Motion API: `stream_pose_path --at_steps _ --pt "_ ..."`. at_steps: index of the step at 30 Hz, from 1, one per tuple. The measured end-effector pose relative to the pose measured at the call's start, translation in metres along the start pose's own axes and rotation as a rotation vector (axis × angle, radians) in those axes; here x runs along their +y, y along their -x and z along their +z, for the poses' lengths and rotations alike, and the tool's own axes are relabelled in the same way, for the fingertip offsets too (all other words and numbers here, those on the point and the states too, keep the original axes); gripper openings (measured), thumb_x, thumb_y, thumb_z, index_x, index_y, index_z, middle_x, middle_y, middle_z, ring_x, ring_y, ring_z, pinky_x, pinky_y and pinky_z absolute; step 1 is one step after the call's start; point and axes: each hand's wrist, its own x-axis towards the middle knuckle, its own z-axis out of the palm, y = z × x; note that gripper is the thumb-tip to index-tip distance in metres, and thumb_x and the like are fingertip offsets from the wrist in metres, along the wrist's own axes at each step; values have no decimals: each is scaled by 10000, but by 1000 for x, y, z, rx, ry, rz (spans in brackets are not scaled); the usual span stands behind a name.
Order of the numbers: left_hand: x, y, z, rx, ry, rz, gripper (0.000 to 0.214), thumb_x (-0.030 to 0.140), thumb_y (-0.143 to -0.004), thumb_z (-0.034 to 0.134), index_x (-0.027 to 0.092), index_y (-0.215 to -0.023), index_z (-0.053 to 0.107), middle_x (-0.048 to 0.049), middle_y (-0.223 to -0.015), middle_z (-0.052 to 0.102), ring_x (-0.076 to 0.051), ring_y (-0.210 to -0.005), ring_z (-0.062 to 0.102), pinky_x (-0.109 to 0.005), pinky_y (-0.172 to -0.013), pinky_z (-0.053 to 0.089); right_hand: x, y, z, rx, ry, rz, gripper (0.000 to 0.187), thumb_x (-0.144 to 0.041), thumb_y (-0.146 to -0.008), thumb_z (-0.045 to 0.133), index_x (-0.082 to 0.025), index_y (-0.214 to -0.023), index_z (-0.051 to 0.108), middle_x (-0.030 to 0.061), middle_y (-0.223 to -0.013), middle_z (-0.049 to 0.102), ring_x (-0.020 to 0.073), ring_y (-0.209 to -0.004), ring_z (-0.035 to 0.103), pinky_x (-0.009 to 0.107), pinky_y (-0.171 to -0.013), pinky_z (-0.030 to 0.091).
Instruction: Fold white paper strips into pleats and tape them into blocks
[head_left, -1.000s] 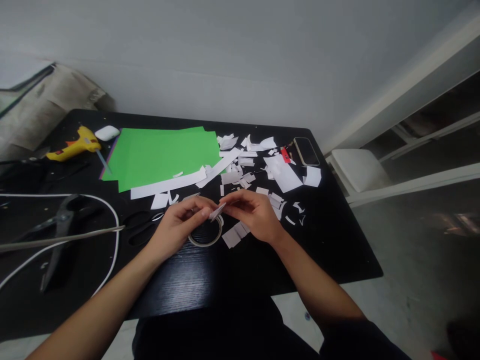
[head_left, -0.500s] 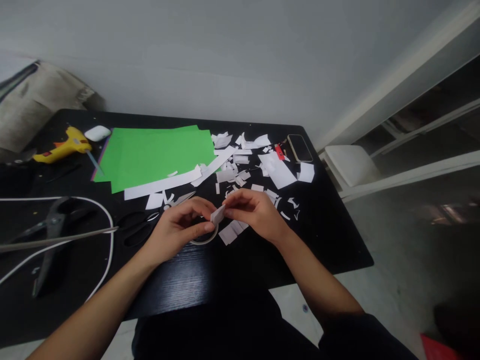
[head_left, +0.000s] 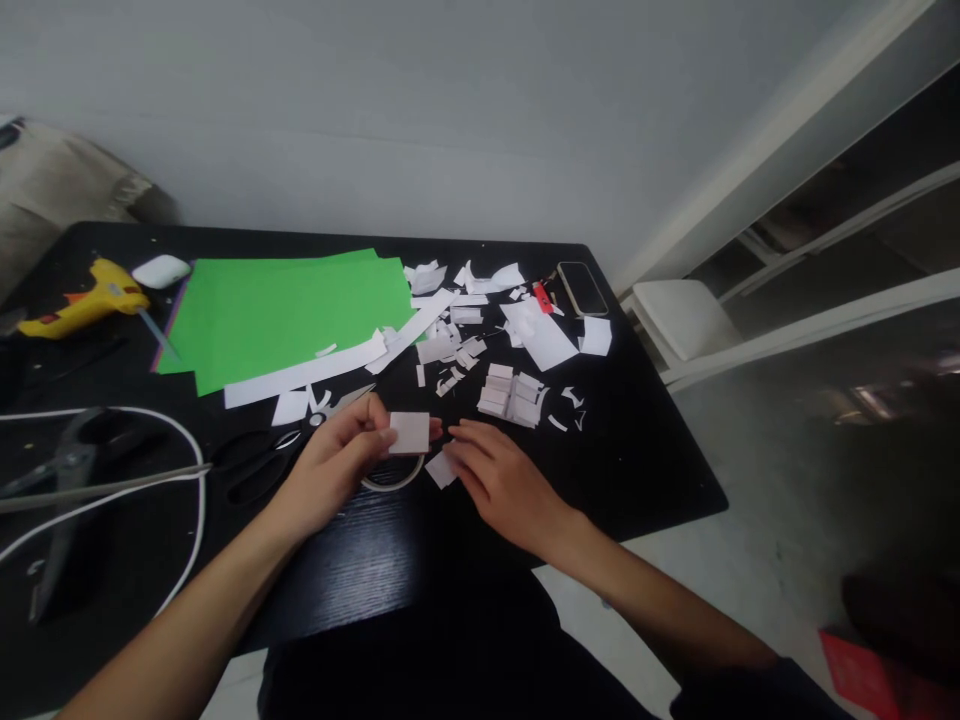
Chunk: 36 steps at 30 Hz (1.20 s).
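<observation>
My left hand pinches a small white paper rectangle just above a roll of tape on the black table. My right hand lies lower, fingers stretched flat toward a loose white scrap at its fingertips. A small stack of cut white pieces sits just beyond the right hand.
Green paper sheets and a long white strip lie at the back left, with many white offcuts to their right. Black-handled scissors, a yellow glue gun, a white cable, pliers and a phone are around.
My hands have parted: the right let go of the paper and dropped to the table, while the left keeps the piece, now turned flat to the camera. The view shifted right.
</observation>
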Motion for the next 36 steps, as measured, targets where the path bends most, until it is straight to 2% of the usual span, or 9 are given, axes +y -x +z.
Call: stream_pose_path --at_steps 4,9,13,18,23,27,30,32,36 --pt "5 -1 5 -40 318 -184 210 271 -806 700 230 -755 501 -52 -776 754 -278 -827 776 -423 -761 610 2 13 8 -37 46 17 233 -124 -1013 554 -182 -1185 700 156 -1376 665 310 -1347 597 551 -1111 546" --pt "9 -2 6 -13 455 -265 203 226 -757 749 210 -749 547 -74 -856 785 -320 -944 786 -475 -842 637 0 14 3 -8 -12 109 352 -114 -960 635 -217 -1296 629 125 -1252 685 302 -1228 613 548 -1042 570" --pt "10 -3 3 -37 570 -322 221 198 -761 767 191 -725 550 -98 -962 798 -341 -1075 760 -503 -944 632 -5 10 0 -63 -22 219 399 -136 -913 697 -194 -1299 613 126 -1189 647 308 -1179 597 533 -998 567" --pt "13 -4 2 -13 612 -352 217 181 -779 780 175 -745 565 -119 -1054 797 -342 -1123 745 -482 -943 641 -8 7 -4 -134 -155 372 382 -136 -869 765 -202 -1225 642 83 -1155 598 230 -1042 632 411 -910 572" --pt "17 -2 3 46 535 -257 256 217 -787 810 179 -737 562 -93 -1025 796 -313 -1046 763 -482 -923 639 -3 -6 -13 -73 -389 450 432 -176 -702 926 -222 -1046 668 37 -1153 627 208 -1058 632 377 -952 518" --pt "12 0 -5 64 350 -149 254 289 -838 800 194 -793 569 -44 -940 765 -225 -879 753 -366 -806 623 1 -23 -16 -77 -658 517 485 -352 -660 950 -222 -967 598 -17 -960 672 178 -857 641 338 -811 513" --pt "9 4 -13 90 135 -67 240 341 -885 768 203 -828 580 -8 -841 709 -169 -752 691 -289 -703 562 0 -35 -18 -61 -702 512 498 -370 -629 956 -221 -894 562 -38 -871 650 175 -825 622 324 -781 486" --pt "11 8 -17 130 4 -12 244 359 -895 756 205 -820 582 -8 -859 705 -162 -755 671 -276 -686 534 -2 -41 -19 -48 -714 514 508 -364 -643 943 -232 -892 521 -44 -855 643 173 -811 614 322 -768 482" --pt "14 14 -18 175 -126 51 227 370 -920 718 218 -824 580 -29 -981 737 -197 -901 699 -298 -758 547 -5 -47 -19 -118 -834 468 511 -356 -712 903 -253 -948 462 -45 -871 647 168 -806 621 325 -774 492"
